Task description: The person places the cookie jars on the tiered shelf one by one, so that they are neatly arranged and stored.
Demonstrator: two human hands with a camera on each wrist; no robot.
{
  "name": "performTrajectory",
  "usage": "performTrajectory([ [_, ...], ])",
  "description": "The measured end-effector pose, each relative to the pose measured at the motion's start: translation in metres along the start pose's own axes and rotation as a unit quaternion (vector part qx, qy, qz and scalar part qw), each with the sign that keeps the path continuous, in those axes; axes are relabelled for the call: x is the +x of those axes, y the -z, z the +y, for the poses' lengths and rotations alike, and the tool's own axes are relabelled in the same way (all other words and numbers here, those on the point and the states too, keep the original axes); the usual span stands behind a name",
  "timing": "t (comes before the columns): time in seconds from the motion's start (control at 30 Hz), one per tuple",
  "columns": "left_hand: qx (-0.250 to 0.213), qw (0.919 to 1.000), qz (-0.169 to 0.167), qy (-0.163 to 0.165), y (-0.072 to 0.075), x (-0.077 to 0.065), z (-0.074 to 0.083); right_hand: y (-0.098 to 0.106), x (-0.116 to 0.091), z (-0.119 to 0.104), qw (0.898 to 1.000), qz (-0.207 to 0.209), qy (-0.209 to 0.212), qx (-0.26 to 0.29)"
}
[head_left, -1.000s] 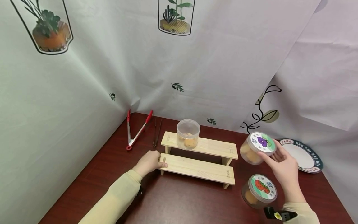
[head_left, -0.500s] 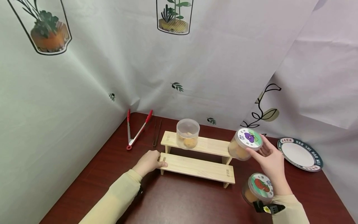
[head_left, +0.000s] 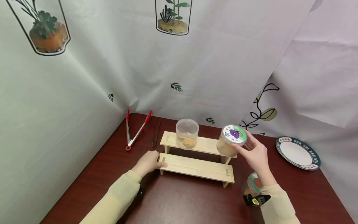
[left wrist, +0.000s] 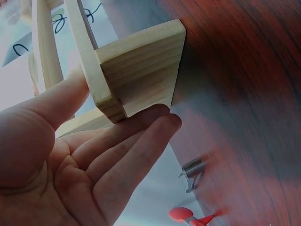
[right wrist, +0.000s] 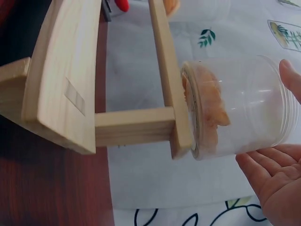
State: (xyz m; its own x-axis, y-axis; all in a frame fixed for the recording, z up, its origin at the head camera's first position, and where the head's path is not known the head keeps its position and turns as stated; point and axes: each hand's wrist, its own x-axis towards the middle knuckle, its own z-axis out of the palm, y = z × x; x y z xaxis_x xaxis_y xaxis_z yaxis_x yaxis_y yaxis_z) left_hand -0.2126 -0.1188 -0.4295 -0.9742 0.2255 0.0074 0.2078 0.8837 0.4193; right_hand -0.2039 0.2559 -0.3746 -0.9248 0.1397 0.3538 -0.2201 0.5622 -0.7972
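Clear plastic, flower-lidded round jar [head_left: 227, 142]: light, stiff, slick, I'd guess; span its sides.
Right hand [head_left: 255, 154]: grips it.
Left hand [head_left: 149, 162]: clasps low pale wooden shelf [head_left: 195, 168].

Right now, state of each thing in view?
Wooden stand: upright, gripped by left hand
Purple-label jar: lidded, in right hand at upper tier; contact unclear
Unlabelled jar: upright on upper tier, food inside
Tomato-label jar: lidded, partly hidden
Red-handled tongs: spread open
Tweezers: legs apart
Plate: inner face showing
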Motion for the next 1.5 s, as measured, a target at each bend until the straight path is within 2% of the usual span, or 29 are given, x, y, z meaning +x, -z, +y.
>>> performTrajectory([
  [0.23, 0.007, 1.0, -0.002, 0.001, 0.001, 0.001, 0.001, -0.012, 0.005, 0.001, 1.0, -0.009, 0.014, 0.016],
  [0.53, 0.005, 1.0, -0.003, 0.001, 0.001, 0.002, 0.001, -0.023, 0.01, -0.008, 0.999, -0.031, 0.008, 0.023],
  [0.83, 0.007, 1.0, -0.005, -0.003, 0.002, 0.002, 0.002, -0.03, 0.01, -0.017, 0.997, -0.044, 0.004, 0.064],
  [1.27, 0.009, 1.0, -0.004, -0.002, 0.002, 0.0, 0.002, -0.034, 0.012, -0.014, 0.996, -0.055, -0.007, 0.071],
  [1.5, 0.007, 1.0, -0.004, 0.0, 0.001, 0.0, 0.002, -0.035, 0.013, -0.01, 0.997, -0.058, -0.005, 0.054],
])
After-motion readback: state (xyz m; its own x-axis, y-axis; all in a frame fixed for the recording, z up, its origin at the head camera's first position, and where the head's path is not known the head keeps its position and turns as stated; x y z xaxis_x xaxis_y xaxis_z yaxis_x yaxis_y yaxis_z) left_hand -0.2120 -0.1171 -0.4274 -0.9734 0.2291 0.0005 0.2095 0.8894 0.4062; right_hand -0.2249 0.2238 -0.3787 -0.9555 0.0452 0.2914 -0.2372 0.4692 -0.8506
